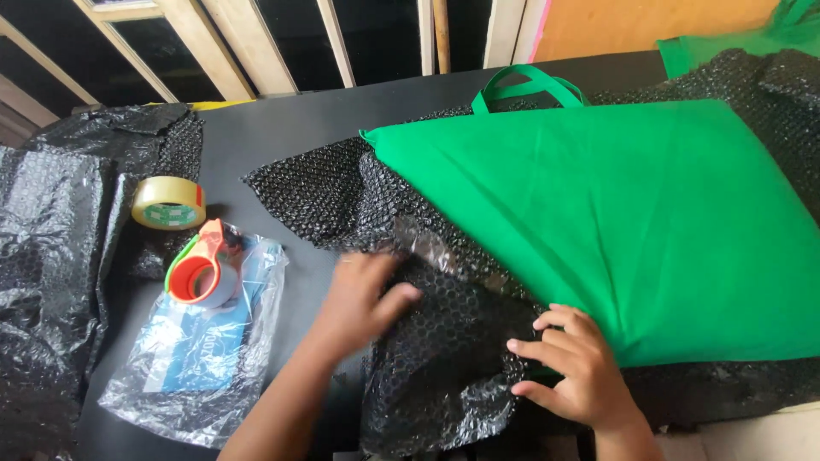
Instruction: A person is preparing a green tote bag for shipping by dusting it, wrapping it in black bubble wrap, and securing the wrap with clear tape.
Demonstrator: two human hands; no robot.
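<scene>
A large green fabric bag [615, 213] with loop handles lies on a sheet of black bubble wrap [342, 192] spread over a dark table. At the near edge a bundle wrapped in black bubble wrap [444, 358] sits partly under the bag's corner. My left hand [363, 299] presses flat on the bundle's left side, near a strip of clear tape [427, 248]. My right hand [576, 363] rests on the bundle's right side, fingers bent against the wrap just below the green bag's lower edge. Neither hand lifts anything.
An orange tape dispenser [205, 265] lies on a clear plastic bag [201, 350] at the left. A roll of clear tape [168, 203] sits behind it. More black bubble wrap [51, 256] is piled at the far left. Wooden slats [239, 43] stand beyond the table.
</scene>
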